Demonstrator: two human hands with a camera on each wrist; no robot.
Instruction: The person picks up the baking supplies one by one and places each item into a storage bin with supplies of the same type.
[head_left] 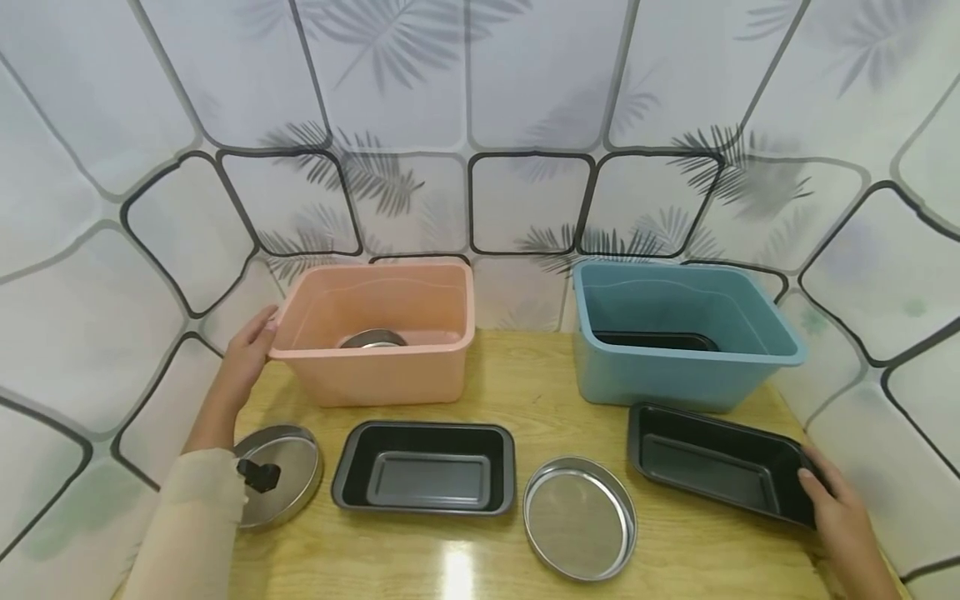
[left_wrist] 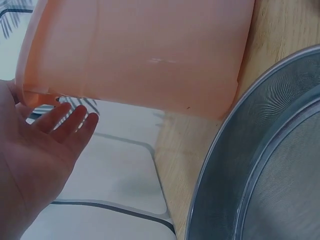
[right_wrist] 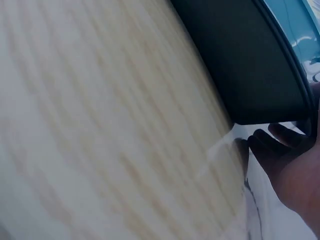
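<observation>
At the left end of the pink tub (head_left: 382, 379), my left hand (head_left: 246, 354) grips the rim, thumb at the top and fingers beneath. The left wrist view shows those fingers (left_wrist: 75, 122) spread under the tub's lip. My right hand (head_left: 843, 517) holds the right end of a black loaf pan (head_left: 705, 467), thumb on the inside. From the right wrist view, fingers (right_wrist: 272, 145) reach around under the pan's end. That pan slants in front of the blue tub (head_left: 675, 383), its far end close to the tub's front wall.
Another black loaf pan (head_left: 423, 467) lies on the wooden table (head_left: 517, 375). A round metal sieve (head_left: 580, 518) is to its right. A round silver piece with a black knob (head_left: 258, 477) sits left, partly behind my sleeve. Each tub contains bakeware. Patterned walls (head_left: 525, 200) enclose the table.
</observation>
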